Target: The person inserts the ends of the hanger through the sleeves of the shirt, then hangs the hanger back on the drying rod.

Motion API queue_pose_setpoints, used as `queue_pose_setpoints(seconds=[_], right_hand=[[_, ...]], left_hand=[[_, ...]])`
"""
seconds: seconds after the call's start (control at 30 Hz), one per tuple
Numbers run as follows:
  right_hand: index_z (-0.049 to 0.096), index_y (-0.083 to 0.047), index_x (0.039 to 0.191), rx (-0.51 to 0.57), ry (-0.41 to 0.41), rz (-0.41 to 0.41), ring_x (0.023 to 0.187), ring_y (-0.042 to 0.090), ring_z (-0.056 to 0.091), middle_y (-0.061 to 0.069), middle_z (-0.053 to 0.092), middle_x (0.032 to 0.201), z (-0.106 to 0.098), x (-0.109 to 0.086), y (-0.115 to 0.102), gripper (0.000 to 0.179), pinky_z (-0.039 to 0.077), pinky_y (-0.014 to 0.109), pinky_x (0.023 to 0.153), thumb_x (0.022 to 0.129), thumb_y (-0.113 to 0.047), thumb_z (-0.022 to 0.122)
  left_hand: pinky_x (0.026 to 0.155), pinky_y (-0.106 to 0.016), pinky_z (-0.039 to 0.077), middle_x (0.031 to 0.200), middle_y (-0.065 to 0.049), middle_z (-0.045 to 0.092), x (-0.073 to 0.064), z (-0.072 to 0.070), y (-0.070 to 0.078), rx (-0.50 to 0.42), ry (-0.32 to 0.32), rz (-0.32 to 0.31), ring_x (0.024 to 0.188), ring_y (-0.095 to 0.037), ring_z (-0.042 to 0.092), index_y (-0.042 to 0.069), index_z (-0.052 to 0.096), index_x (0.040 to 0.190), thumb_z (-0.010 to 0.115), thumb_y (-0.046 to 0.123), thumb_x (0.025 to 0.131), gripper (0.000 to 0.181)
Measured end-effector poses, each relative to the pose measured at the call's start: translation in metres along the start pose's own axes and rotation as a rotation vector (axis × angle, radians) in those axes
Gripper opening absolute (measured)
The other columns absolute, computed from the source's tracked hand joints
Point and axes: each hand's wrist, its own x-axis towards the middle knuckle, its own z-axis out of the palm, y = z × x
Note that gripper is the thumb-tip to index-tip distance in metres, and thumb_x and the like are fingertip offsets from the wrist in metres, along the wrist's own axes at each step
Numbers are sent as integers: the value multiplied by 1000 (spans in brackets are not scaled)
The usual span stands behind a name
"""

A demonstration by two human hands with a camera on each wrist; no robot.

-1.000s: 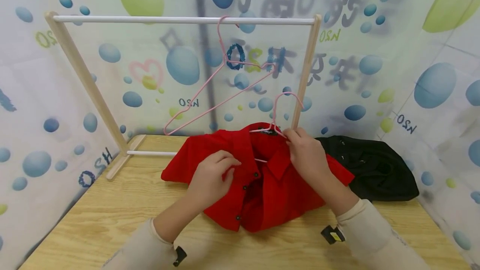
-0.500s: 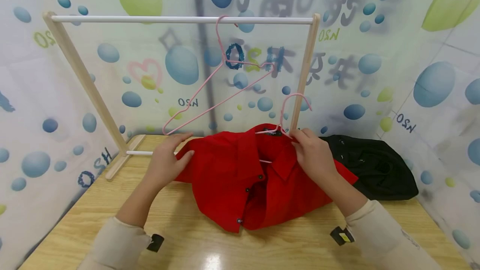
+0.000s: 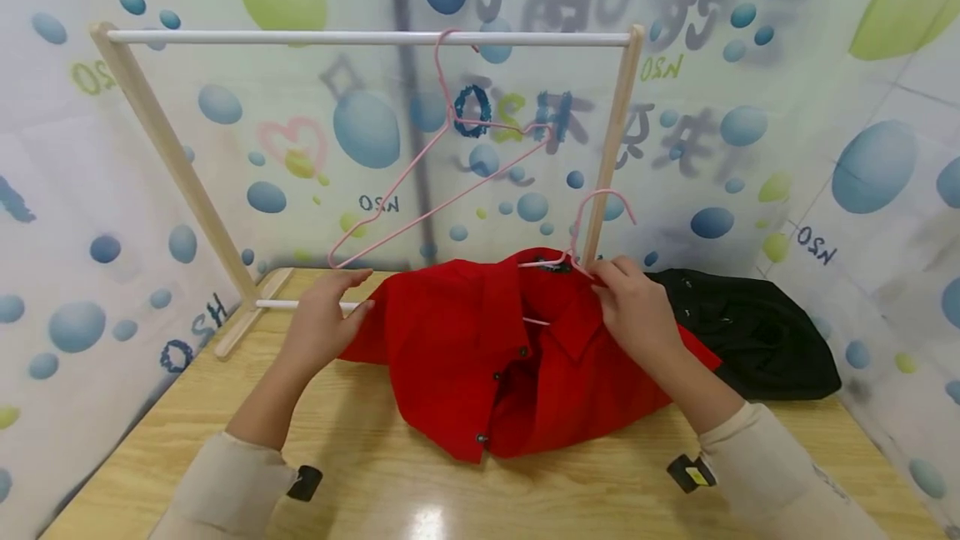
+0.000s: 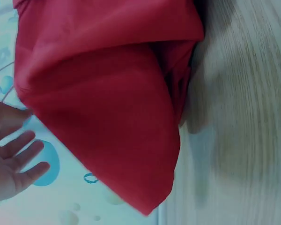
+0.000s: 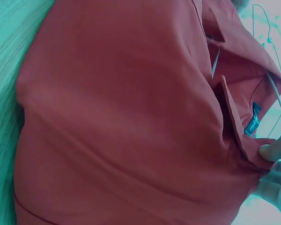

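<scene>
Pinching the collar [image 3: 577,327] of the red cloth shirt with dark round buttons [image 3: 450,332], the right hand [image 3: 641,311] seems to steady it around the thin pink wire hanger [image 3: 574,240] whose hook rises on the far side. The left hand [image 3: 318,323], fingers loosely spread, meets the shirt's left edge, perhaps to straighten it on the pale wood-grain worktop [image 3: 360,473]. Cloth hides most of the hanger's arms, and whether the right fingertips also catch the wire is unclear.
</scene>
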Motion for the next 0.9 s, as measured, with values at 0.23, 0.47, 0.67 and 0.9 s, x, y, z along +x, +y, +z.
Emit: queue_pose_setpoints(seconds=[0.23, 0.47, 0.67, 0.9], right_hand=[[66, -4, 104, 2, -11, -20, 72, 28, 63, 13, 60, 91, 0, -1, 2, 20, 57, 44, 68, 86, 5, 69], [66, -3, 103, -52, -28, 18, 73, 30, 63, 14, 60, 92, -6, 0, 3, 18, 57, 45, 69, 86, 4, 68], [65, -4, 100, -69, -26, 37, 72, 30, 63, 14, 60, 91, -8, 2, 6, 15, 57, 46, 68, 88, 3, 67], [66, -5, 103, -51, -24, -9, 71, 29, 62, 13, 61, 92, -11, 5, 4, 16, 57, 44, 67, 88, 1, 68]], left_hand=[[84, -52, 51, 86, -12, 72, 1, 5, -1, -84, 12, -64, 88, -33, 68, -1, 71, 104, 68, -7, 84, 21], [73, -46, 55, 83, -8, 71, -2, -10, 4, -39, 111, 30, 78, -25, 69, 4, 73, 89, 70, -9, 81, 15], [69, -42, 53, 80, -1, 70, -9, -22, 8, 14, -1, 144, 75, -19, 65, 8, 74, 83, 74, -10, 75, 20], [75, -44, 55, 87, -2, 68, -12, -26, 17, 83, -271, 154, 82, -23, 65, 8, 72, 86, 73, -8, 76, 19]])
